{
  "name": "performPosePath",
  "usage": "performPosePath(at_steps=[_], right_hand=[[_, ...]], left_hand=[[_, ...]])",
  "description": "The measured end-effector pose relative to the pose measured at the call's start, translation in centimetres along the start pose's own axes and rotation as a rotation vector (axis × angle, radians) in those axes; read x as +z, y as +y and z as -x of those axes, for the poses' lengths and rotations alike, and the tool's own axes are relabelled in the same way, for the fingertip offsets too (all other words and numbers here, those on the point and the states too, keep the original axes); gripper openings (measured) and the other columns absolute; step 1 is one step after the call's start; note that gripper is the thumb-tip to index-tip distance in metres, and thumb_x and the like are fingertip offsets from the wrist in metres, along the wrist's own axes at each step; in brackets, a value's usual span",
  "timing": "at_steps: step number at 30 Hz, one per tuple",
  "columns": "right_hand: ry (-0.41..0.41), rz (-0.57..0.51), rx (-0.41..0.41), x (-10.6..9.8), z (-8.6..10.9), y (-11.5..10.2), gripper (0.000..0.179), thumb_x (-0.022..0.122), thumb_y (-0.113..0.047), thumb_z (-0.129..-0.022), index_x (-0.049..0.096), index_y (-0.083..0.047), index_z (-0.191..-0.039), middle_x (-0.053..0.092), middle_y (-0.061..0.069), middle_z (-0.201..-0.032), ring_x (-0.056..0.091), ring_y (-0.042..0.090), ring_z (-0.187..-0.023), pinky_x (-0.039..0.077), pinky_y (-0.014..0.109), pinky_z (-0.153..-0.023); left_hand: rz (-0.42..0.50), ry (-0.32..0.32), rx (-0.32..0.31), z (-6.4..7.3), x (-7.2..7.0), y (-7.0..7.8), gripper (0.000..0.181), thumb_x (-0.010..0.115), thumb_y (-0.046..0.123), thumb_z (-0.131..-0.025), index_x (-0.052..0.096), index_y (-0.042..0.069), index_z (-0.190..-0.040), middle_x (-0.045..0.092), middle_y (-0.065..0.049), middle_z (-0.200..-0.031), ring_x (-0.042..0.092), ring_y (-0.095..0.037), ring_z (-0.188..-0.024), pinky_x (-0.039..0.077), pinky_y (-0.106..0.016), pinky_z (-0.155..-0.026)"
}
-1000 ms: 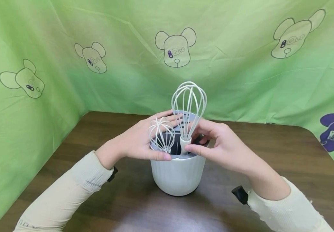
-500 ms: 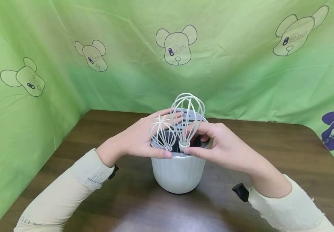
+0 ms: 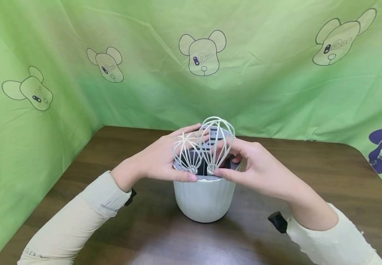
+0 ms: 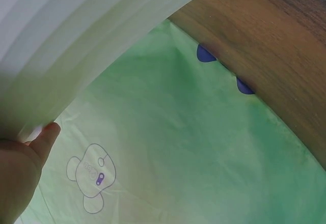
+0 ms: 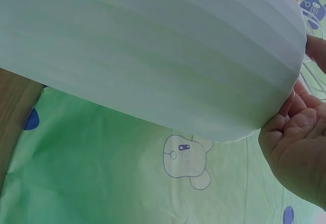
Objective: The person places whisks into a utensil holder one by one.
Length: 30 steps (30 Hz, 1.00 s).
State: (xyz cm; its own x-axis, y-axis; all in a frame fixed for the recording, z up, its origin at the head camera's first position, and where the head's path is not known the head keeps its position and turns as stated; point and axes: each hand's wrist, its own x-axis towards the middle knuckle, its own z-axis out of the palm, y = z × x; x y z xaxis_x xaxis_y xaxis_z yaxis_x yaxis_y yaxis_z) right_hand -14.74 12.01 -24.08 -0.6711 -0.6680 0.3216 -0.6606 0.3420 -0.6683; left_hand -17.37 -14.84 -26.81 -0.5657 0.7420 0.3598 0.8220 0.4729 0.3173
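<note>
A white ribbed utensil holder (image 3: 204, 202) with a grey slotted insert stands upright on the table. Two white balloon whisks rise from it, wire loops upward. The small whisk (image 3: 192, 170) is at the left beside my left hand (image 3: 158, 158), whose straight fingers stretch over the top while the thumb lies along the front rim. My right hand (image 3: 260, 169) pinches the larger whisk (image 3: 211, 169) low, just under its wires, between thumb and fingers. Its handle is hidden inside the holder. Both wrist views show the holder's ribbed wall (image 4: 76, 35) close up.
A dark wooden table (image 3: 138, 235) extends around the holder. Green cloth (image 3: 144, 99) printed with bear heads hangs behind the table and along its sides. Dark wrist mounts (image 3: 278, 222) sit at both sleeve cuffs.
The larger whisk has sunk down into the holder, its loops now much lower. My right hand has followed it slightly downward, while my left hand has stayed in place on the holder.
</note>
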Motion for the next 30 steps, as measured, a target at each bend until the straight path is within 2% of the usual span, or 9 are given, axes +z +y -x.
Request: performPosePath(at_steps=[4,9,11,14,16,19,25,27,30], right_hand=[[0.011,-0.02,-0.004,0.0,0.2,0.0,0.041,0.079,-0.011,-0.084,0.062,-0.016,-0.121,0.069,-0.003,-0.098,0.064,0.007,-0.079,0.054,0.023,-0.064],[0.07,-0.076,-0.045,-0.1,0.6,0.1,0.053,0.079,-0.005,-0.083,0.059,-0.013,-0.131,0.071,0.0,-0.103,0.069,0.007,-0.086,0.057,0.023,-0.072],[0.097,-0.098,-0.05,-0.1,0.7,0.1,0.053,0.078,-0.002,-0.083,0.059,-0.011,-0.131,0.071,-0.001,-0.102,0.069,0.006,-0.089,0.057,0.022,-0.073],[0.141,-0.11,-0.05,-0.1,1.0,0.2,0.051,0.077,0.001,-0.083,0.059,-0.009,-0.13,0.071,-0.002,-0.1,0.067,0.006,-0.093,0.056,0.021,-0.08],[0.174,-0.125,-0.043,-0.2,1.3,0.4,0.049,0.075,0.003,-0.084,0.06,-0.008,-0.129,0.071,-0.001,-0.102,0.067,0.006,-0.096,0.056,0.021,-0.081],[0.204,-0.149,-0.04,-0.4,1.6,0.8,0.045,0.073,0.006,-0.085,0.06,-0.004,-0.127,0.071,0.001,-0.106,0.068,0.007,-0.099,0.057,0.021,-0.083],[0.226,-0.188,-0.042,-1.1,2.8,2.2,0.048,0.067,0.012,-0.086,0.056,0.002,-0.132,0.069,0.002,-0.118,0.067,0.006,-0.108,0.056,0.02,-0.089],[0.242,-0.154,-0.033,-1.4,3.4,2.7,0.05,0.066,0.012,-0.087,0.055,0.001,-0.135,0.069,0.0,-0.12,0.066,0.005,-0.109,0.055,0.018,-0.09],[0.264,-0.052,0.015,-1.8,4.1,3.4,0.05,0.066,0.008,-0.09,0.056,-0.008,-0.137,0.069,-0.006,-0.12,0.065,0.001,-0.111,0.052,0.013,-0.091]], left_hand=[[-0.022,-0.007,0.007,0.0,0.1,0.2,0.097,0.04,0.083,-0.084,0.037,0.016,-0.155,0.039,0.001,-0.159,0.023,-0.024,-0.153,0.032,-0.047,-0.119],[-0.029,-0.014,0.014,-0.1,0.0,0.3,0.091,0.063,0.065,-0.084,0.034,0.017,-0.156,0.037,0.002,-0.16,0.022,-0.025,-0.154,0.032,-0.048,-0.12],[-0.027,-0.011,0.014,0.1,0.1,0.3,0.091,0.062,0.066,-0.085,0.035,0.015,-0.156,0.037,0.001,-0.161,0.022,-0.025,-0.154,0.031,-0.048,-0.12],[-0.017,0.007,0.006,0.4,0.3,0.2,0.097,0.049,0.079,-0.085,0.037,0.013,-0.154,0.038,-0.001,-0.16,0.022,-0.025,-0.153,0.03,-0.047,-0.121],[-0.012,0.02,-0.008,0.7,0.4,0.2,0.102,0.039,0.085,-0.083,0.038,0.012,-0.154,0.039,-0.001,-0.16,0.023,-0.024,-0.153,0.029,-0.047,-0.121],[-0.006,0.024,-0.033,1.1,0.4,0.2,0.102,0.038,0.086,-0.082,0.038,0.014,-0.154,0.037,0.0,-0.161,0.021,-0.024,-0.154,0.027,-0.047,-0.122],[-0.008,-0.025,-0.103,2.5,0.1,0.3,0.101,0.036,0.086,-0.083,0.029,0.018,-0.158,0.022,0.001,-0.166,0.014,-0.023,-0.156,0.024,-0.05,-0.123],[-0.012,-0.026,-0.139,3.3,0.1,0.0,0.101,0.036,0.086,-0.083,0.024,0.02,-0.159,0.018,0.002,-0.167,0.013,-0.022,-0.156,0.023,-0.049,-0.123],[-0.027,-0.018,-0.203,4.9,-0.1,-0.7,0.095,0.048,0.076,-0.088,0.017,0.023,-0.161,0.014,0.004,-0.168,0.012,-0.019,-0.156,0.022,-0.048,-0.124]])
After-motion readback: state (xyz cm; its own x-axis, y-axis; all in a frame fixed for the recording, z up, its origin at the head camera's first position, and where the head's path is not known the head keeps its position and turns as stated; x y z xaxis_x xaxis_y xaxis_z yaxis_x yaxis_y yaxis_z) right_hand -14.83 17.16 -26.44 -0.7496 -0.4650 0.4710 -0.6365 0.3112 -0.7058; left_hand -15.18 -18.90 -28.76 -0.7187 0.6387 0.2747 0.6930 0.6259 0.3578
